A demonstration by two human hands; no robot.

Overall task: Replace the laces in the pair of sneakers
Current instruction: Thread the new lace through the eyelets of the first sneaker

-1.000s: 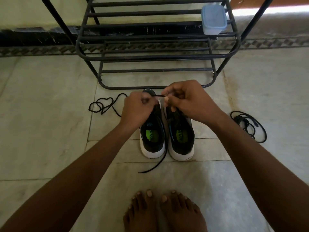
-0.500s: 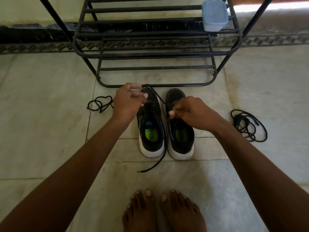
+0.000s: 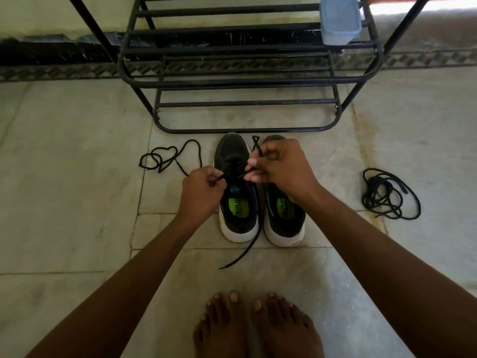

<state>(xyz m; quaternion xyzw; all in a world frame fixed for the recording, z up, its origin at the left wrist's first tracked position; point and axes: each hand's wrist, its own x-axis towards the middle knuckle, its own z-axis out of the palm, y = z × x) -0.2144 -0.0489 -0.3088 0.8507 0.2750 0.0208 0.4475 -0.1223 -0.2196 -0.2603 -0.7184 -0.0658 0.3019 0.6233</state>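
Observation:
Two black sneakers with white soles stand side by side on the floor, heels toward me: the left sneaker (image 3: 237,200) and the right sneaker (image 3: 284,215). A black lace (image 3: 242,255) runs through the left sneaker's eyelets and trails out past its heel. My left hand (image 3: 202,192) pinches one part of this lace at the sneaker's left side. My right hand (image 3: 281,169) pinches the other part, with a small loop sticking up above its fingers. The right sneaker's front is hidden under my right hand.
A loose black lace (image 3: 167,157) lies on the floor to the left, and a tangled bundle of black laces (image 3: 387,195) lies to the right. A black metal shoe rack (image 3: 245,81) stands just beyond the sneakers, with a blue plastic box (image 3: 339,20) on it. My bare feet (image 3: 255,329) are below.
My left hand has come back toward me and now pinches the lace at the left sneaker. My right hand has moved forward and up, lifting a loop of lace.

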